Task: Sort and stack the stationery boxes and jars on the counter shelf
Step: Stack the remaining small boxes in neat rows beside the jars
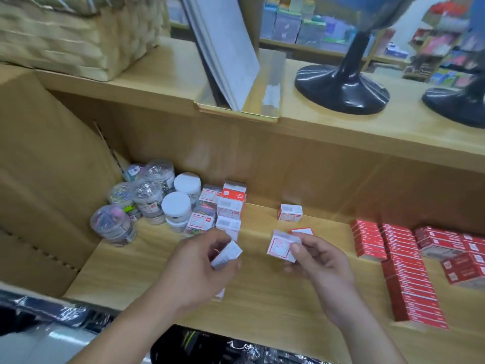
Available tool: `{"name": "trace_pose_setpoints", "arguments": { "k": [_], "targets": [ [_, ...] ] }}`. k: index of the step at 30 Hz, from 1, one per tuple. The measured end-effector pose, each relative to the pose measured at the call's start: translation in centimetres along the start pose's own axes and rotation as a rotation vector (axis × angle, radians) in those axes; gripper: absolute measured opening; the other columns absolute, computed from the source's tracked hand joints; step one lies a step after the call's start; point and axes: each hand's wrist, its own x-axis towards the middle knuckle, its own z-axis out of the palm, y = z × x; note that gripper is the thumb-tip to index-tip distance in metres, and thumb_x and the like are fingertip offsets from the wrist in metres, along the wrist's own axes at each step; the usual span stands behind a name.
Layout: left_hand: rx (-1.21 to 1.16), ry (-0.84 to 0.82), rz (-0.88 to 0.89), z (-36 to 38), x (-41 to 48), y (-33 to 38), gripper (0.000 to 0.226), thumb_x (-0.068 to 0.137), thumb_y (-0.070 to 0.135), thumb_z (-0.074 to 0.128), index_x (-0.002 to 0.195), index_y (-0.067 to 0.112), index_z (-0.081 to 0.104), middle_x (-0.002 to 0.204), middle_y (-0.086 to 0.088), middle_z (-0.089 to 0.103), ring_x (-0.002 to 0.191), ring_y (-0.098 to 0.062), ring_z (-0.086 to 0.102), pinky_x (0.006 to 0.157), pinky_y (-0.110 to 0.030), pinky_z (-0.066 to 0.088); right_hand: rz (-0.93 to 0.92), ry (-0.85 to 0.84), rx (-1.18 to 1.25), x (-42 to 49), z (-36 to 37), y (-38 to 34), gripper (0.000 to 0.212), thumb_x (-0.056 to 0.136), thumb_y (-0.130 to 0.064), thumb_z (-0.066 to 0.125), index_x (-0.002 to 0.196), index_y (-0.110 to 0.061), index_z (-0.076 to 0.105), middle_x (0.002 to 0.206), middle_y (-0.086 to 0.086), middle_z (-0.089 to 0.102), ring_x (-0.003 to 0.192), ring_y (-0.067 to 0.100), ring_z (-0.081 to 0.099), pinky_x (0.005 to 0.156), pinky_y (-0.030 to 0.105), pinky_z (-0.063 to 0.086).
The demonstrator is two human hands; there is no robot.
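The left hand [199, 269] comes in from the near edge, its forearm rising toward the right. Its curled fingers and thumb pinch a small white box [227, 254], which is held tilted above the lower shelf [262, 298]. The right hand [321, 267] enters from the near right. Its thumb and fingers hold a red-framed box [281, 246] by the right end, with the label turned up to the camera. The two held boxes are apart from each other, over the middle of the shelf. Below the left wrist a bit of another small box shows, mostly hidden.

Just beyond the right hand's box there is a red-edged box [301, 230]; I cannot tell if it lies on the shelf or is held too. Farther back a single box [290, 212] stands alone near the back wall.

Left of the hands a pile of small boxes [231, 206] stands close to the white-lidded jars [176, 206]. Clear jars [115, 227] with coloured contents stand farther left, beside a big cardboard carton [39, 166]. On the right, rows of red boxes [409, 271] run from far to near.

On the upper shelf are a woven basket [65, 35], grey sheets [225, 48] in a tray and two black round bases [341, 88].
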Motion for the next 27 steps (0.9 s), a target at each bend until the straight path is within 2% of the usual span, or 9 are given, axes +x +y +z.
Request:
{"name": "trace_pose_setpoints", "arguments": {
  "k": [2,5,7,10,15,18,20,24,27],
  "targets": [
    [0.034,0.023,0.017,-1.8,-0.3,-0.8,0.024,0.072,0.03,0.07,0.095,0.033,0.068,0.082,0.009,0.071,0.066,-0.006,0.064,0.061,-0.026,0.051,-0.009,0.018,-0.043,1.1,2.9,0.1,0.026,0.081,-0.006,0.08,0.106,-0.012,0.074,0.098,0.008,0.076,0.085,0.022,0.072,0.083,0.041,0.059],
    [0.103,0.064,0.042,-4.4,0.1,-2.5,0.034,0.07,0.022,0.064,0.099,0.039,0.068,0.09,0.01,0.066,0.077,-0.007,0.065,0.066,-0.025,0.051,-0.036,0.04,-0.115,2.6,7.1,0.3,0.027,0.081,-0.006,0.081,0.104,-0.017,0.072,0.097,0.001,0.076,0.083,0.016,0.073,0.08,0.033,0.057],
    [0.059,0.08,0.02,-5.6,0.4,-3.0,0.042,0.076,0.018,0.069,0.108,0.043,0.065,0.089,0.01,0.07,0.075,-0.006,0.066,0.067,-0.026,0.053,-0.096,0.054,-0.151,3.0,9.2,0.8,0.025,0.083,-0.007,0.08,0.103,-0.02,0.072,0.101,0.002,0.075,0.087,0.012,0.073,0.075,0.02,0.054],
    [-0.055,0.134,-0.003,-6.7,0.7,-3.4,0.032,0.081,0.03,0.079,0.11,0.038,0.067,0.078,0.013,0.068,0.062,-0.005,0.057,0.064,-0.026,0.049,-0.194,0.168,-0.242,3.2,11.2,1.9,0.028,0.081,-0.006,0.082,0.103,-0.022,0.076,0.102,0.005,0.066,0.079,0.002,0.063,0.072,0.009,0.048],
    [-0.177,0.123,0.014,-7.3,1.3,-3.8,0.034,0.086,0.024,0.079,0.111,0.044,0.068,0.085,0.012,0.07,0.072,-0.012,0.061,0.072,-0.027,0.054,-0.174,0.232,-0.19,3.3,13.1,2.5,0.027,0.081,-0.001,0.079,0.104,-0.016,0.073,0.084,0.005,0.071,0.07,0.005,0.062,0.067,0.01,0.049],
    [-0.225,0.119,0.017,-7.4,1.4,-3.9,0.035,0.091,0.005,0.073,0.114,0.032,0.069,0.092,0.011,0.072,0.083,-0.012,0.065,0.082,-0.03,0.056,-0.158,0.29,-0.227,3.7,13.3,2.7,0.027,0.081,-0.01,0.082,0.102,-0.02,0.069,0.086,-0.002,0.072,0.077,0.011,0.065,0.069,0.013,0.051],
    [-0.246,0.102,0.027,-7.5,1.4,-3.9,0.037,0.093,-0.001,0.068,0.118,0.027,0.067,0.097,0.012,0.073,0.088,-0.011,0.067,0.084,-0.028,0.056,-0.144,0.29,-0.248,3.5,13.3,2.6,0.027,0.083,-0.012,0.081,0.105,-0.021,0.069,0.09,-0.009,0.074,0.083,0.006,0.069,0.071,0.011,0.052],
    [-0.3,0.071,0.011,-7.8,1.2,-3.5,0.037,0.095,-0.003,0.065,0.121,0.023,0.066,0.091,0.021,0.074,0.081,0.001,0.066,0.075,-0.014,0.049,-0.166,0.225,-0.311,3.0,13.6,2.1,0.02,0.088,-0.008,0.074,0.092,-0.027,0.073,0.083,-0.025,0.075,0.083,-0.006,0.071,0.07,0.006,0.049],
    [-0.331,0.083,-0.001,-7.6,1.2,-3.4,0.038,0.094,0.0,0.067,0.121,0.028,0.067,0.093,0.016,0.074,0.08,-0.004,0.068,0.076,-0.019,0.053,-0.131,0.231,-0.285,2.8,13.2,2.3,0.016,0.09,-0.011,0.073,0.1,-0.023,0.074,0.089,-0.016,0.077,0.087,-0.005,0.07,0.072,0.006,0.049]
  ]
}}
